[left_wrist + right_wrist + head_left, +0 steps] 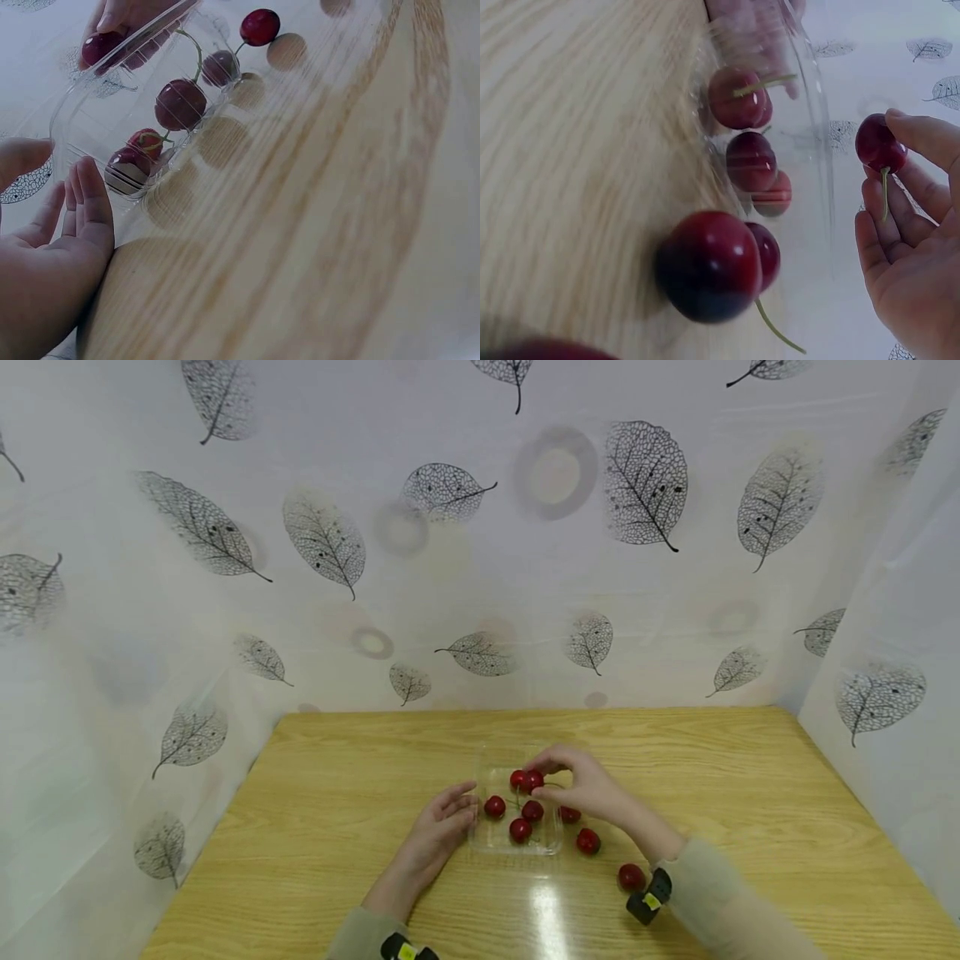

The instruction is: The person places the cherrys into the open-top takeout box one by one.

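Right now my right hand (pixel 592 789) has a pinching grip on one red cherry (pixel 880 144), holding it just above the far end of the clear plastic tray (pixel 483 835). My left hand (pixel 438 827) rests against the tray's left wall, fingers straight and relaxed, its grip closed on nothing. Four cherries (pixel 532 811) lie inside the tray. Three more loose cherries (pixel 632 877) sit on the wooden worktop (pixel 750 793) just right of the tray.
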Available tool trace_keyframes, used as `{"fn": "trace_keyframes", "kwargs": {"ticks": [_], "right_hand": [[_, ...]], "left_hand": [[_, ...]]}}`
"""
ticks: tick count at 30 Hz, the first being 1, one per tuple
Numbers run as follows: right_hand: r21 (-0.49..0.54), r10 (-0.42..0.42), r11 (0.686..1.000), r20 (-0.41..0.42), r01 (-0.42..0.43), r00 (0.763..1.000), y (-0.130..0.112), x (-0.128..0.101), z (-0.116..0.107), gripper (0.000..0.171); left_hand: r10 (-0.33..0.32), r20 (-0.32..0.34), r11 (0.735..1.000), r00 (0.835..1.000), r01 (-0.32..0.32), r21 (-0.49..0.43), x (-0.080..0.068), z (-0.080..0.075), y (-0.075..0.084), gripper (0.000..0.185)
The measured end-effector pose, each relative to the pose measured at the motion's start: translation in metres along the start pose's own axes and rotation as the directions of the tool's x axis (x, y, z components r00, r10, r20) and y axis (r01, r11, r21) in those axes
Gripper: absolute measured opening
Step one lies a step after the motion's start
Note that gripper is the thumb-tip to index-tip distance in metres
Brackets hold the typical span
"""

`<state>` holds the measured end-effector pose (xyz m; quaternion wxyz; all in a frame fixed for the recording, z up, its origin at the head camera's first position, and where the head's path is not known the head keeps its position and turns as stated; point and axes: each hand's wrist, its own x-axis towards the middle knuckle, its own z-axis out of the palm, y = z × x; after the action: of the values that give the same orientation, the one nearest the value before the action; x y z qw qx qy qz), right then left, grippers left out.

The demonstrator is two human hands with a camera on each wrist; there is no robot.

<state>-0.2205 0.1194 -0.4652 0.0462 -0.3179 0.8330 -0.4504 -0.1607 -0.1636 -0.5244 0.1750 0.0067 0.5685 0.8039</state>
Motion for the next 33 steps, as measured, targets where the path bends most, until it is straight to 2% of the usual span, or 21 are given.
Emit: {"fn": "trace_keyframes", "kwargs": {"ticks": [7, 18, 33], "right_hand": [[0.032, -0.006, 0.999, 0.017, 0.006, 1.000, -0.001, 0.000, 0.010, 0.030], [0.026, -0.032, 0.999, 0.012, 0.031, 0.999, 0.002, 0.000, 0.018, 0.030], [-0.138, -0.063, 0.989, -0.009, 0.061, 0.998, 0.001, -0.002, 0.029, 0.032]], "left_hand": [[0.016, 0.021, 1.000, 1.000, -0.016, 0.002, 0.001, -0.001, -0.001, 0.060], [0.004, 0.009, 1.000, 1.000, -0.004, 0.004, 0.001, -0.001, -0.001, 0.061], [-0.006, 0.006, 1.000, 1.000, 0.006, 0.006, 0.000, 0.002, 0.002, 0.061]]}}
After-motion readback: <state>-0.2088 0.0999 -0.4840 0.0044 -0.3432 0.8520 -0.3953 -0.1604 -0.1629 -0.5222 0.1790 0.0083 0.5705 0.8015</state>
